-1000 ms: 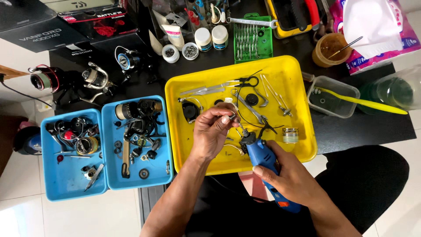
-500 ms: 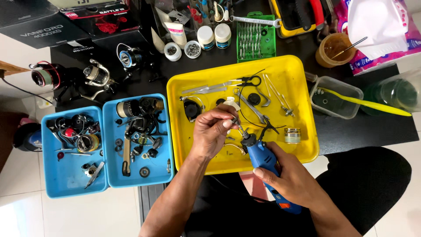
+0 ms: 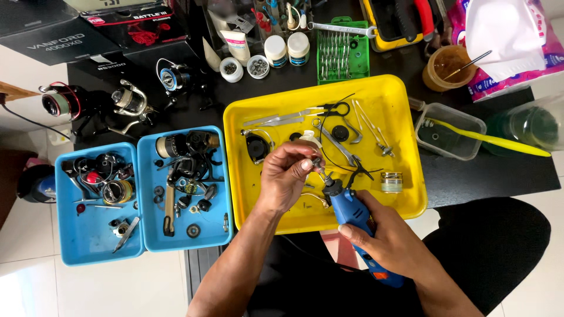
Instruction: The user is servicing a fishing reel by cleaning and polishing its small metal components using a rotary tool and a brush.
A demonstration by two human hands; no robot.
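My left hand [image 3: 288,176] hovers over the yellow tray [image 3: 399,100] and pinches a small metal part [image 3: 315,160] between thumb and fingers. My right hand [image 3: 385,238] grips a blue rotary tool [image 3: 352,217] at the tray's near edge. The tool's tip points up and left and touches the small part. In the tray lie tweezers [image 3: 282,119], a wrench [image 3: 335,144], a small clear jar [image 3: 391,182] and dark round reel parts [image 3: 257,147].
Two blue trays [image 3: 88,246] hold reel parts at the left. Fishing reels [image 3: 126,103] and black boxes [image 3: 35,29] sit at the back left. A green bit holder [image 3: 343,56], small jars [image 3: 276,50], a clear tub [image 3: 449,138] with a yellow brush and a tissue pack [image 3: 505,35] stand behind and right.
Both hands stay over the yellow tray with the tool tip against the small part. Nothing else has visibly moved.
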